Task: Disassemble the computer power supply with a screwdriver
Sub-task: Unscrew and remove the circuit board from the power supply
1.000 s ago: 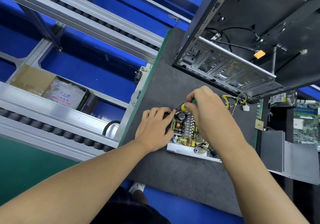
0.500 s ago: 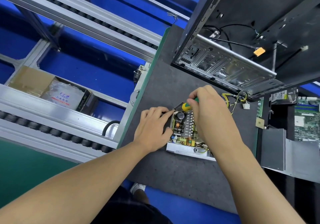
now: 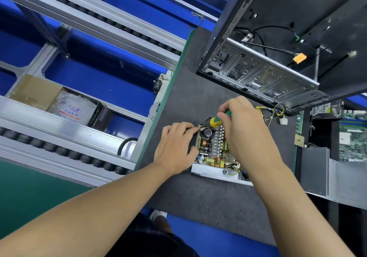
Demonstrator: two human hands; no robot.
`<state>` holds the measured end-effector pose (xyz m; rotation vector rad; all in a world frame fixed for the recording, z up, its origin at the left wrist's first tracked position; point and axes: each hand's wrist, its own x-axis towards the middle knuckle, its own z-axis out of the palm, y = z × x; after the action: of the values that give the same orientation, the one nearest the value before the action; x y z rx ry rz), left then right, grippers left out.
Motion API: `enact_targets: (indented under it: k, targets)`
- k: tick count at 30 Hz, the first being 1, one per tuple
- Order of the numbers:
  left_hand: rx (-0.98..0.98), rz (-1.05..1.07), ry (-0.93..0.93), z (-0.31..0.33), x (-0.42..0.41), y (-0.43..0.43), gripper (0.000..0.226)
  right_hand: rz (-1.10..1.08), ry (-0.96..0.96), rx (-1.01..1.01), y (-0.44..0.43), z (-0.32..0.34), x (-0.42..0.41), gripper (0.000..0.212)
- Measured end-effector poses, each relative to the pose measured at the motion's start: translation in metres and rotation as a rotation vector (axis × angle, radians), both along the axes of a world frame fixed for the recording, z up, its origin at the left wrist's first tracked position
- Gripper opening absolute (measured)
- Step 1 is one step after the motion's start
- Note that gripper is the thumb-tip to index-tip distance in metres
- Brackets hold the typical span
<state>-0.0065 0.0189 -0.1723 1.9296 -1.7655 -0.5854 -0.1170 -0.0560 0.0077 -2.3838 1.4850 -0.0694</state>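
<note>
Two grips | left hand (image 3: 174,149) holds power supply (image 3: 214,149) steady | right hand (image 3: 244,135) holds screwdriver (image 3: 217,120) | keep it square, press firmly

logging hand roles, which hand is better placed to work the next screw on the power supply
Right. The right hand grips the screwdriver over the power supply's far corner; the left hand holds its left edge steady.

psu (image 3: 213,153) on mat (image 3: 198,201); case (image 3: 258,78) behind it, cables (image 3: 275,110) between the two, to the right. roller track (image 3: 59,150) left of mat, box (image 3: 33,89) behind track; board (image 3: 352,137) and panel (image 3: 313,169) right of mat. left hand (image 3: 174,149) holds psu's left edge, right hand (image 3: 244,129) over psu with screwdriver (image 3: 217,120).
</note>
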Motion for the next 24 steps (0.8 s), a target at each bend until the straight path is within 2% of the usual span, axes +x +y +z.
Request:
enact_targets:
  k: [13, 19, 24]
  targets:
    - [0.042, 0.007, 0.011, 0.002, 0.0, -0.002, 0.058, 0.056, 0.075, -0.04, 0.004, -0.002, 0.007, 0.012]
    - [0.077, 0.091, 0.054, 0.006, -0.005, -0.01, 0.049, 0.065, 0.103, -0.067, 0.003, -0.002, 0.01, 0.012]
    - [0.078, 0.108, 0.045, 0.006, -0.007, -0.011, 0.049, 0.021, 0.181, -0.079, 0.004, -0.002, 0.017, 0.022]
